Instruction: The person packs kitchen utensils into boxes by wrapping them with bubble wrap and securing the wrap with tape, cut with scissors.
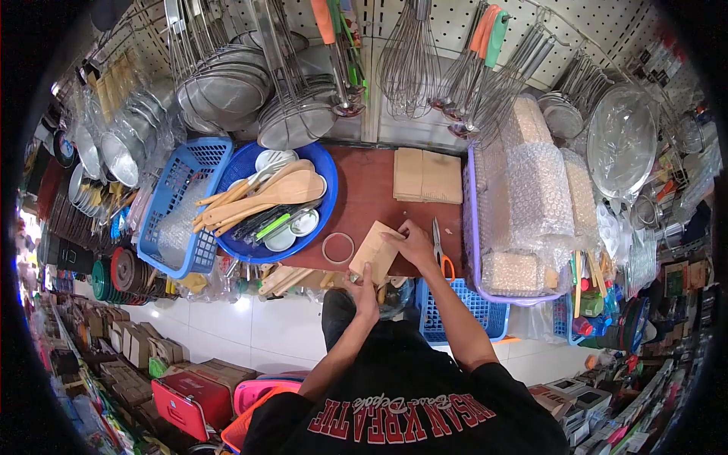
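A small folded piece of brown cardboard [375, 252] is held at a tilt over the front edge of the red-brown table [364, 178]. My left hand [363, 294] grips its lower end, thumb on top. At the upper right corner, my right hand [412, 247] pinches it with the fingertips. Just left of the cardboard lies a clear roll of tape [338, 260]. Scissors with orange handles [447, 267] rest to the right of my right hand. Farther back sits a stack of similar flat brown cardboard pieces [427, 176].
A blue bowl [331, 201] of wooden spoons [280, 189] and ladles stands left. Beyond it is a blue basket [199, 254] with bubble wrap. A purple basket [472, 220] holds bubble-wrapped packs [537, 201] on the right. Whisks [409, 68] and strainers [226, 87] hang behind.
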The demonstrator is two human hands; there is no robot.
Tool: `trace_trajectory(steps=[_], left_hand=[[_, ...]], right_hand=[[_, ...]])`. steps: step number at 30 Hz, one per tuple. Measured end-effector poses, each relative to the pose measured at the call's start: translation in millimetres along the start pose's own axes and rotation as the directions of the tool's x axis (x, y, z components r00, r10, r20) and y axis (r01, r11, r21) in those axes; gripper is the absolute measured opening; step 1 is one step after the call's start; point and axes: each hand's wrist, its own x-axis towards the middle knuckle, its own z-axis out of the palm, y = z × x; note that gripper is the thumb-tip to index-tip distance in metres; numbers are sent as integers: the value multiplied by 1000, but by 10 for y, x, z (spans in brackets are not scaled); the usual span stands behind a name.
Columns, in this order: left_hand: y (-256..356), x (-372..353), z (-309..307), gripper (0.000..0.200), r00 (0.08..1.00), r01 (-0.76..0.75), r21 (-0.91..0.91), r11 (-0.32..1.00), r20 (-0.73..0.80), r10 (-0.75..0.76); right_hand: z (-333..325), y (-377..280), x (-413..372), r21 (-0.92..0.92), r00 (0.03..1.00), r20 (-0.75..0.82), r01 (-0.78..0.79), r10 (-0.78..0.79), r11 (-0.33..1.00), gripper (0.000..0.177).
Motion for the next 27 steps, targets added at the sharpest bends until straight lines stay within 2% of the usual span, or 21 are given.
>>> trace_trajectory(steps=[4, 7, 13, 16, 19, 22, 23, 26, 27], left_hand=[[-2, -24, -7, 80, 999, -34, -18, 999, -20, 34], [15, -67, -41, 77, 997, -59, -49, 997, 47, 61], [-112, 31, -250, 68, 988, -117, 3, 993, 101, 116], [-142, 45, -351, 59, 979, -107, -119, 987, 160, 125], [-89, 17, -488, 52, 962, -116, -114, 987, 235, 140], [89, -124, -588, 48, 960, -131, -53, 990, 241, 140], [151, -162, -630, 48, 958, -133, -35, 990, 252, 138], [293, -238, -772, 50, 953, -148, 27, 989, 272, 135], [328, -260, -814, 52, 952, -157, 53, 986, 274, 137]], right_hand=[[-1, 30, -20, 141, 995, 35, 92, -98, 986, 60], [-41, 39, -12, 179, 983, 171, 41, -72, 983, 63], [-117, 149, 31, 221, 933, 318, 100, -169, 970, 67], [-127, 229, 57, 279, 878, 426, 103, -219, 955, 71], [-126, 185, -51, 302, 865, 451, 85, -221, 950, 84], [-230, 33, -244, 213, 842, 519, 36, -144, 976, 87], [-380, -205, -356, 199, 801, 597, -98, -42, 975, 95], [-275, -138, -466, 298, 732, 678, -192, -66, 935, 93], [-171, -73, -522, 369, 770, 621, -125, -145, 921, 89]])
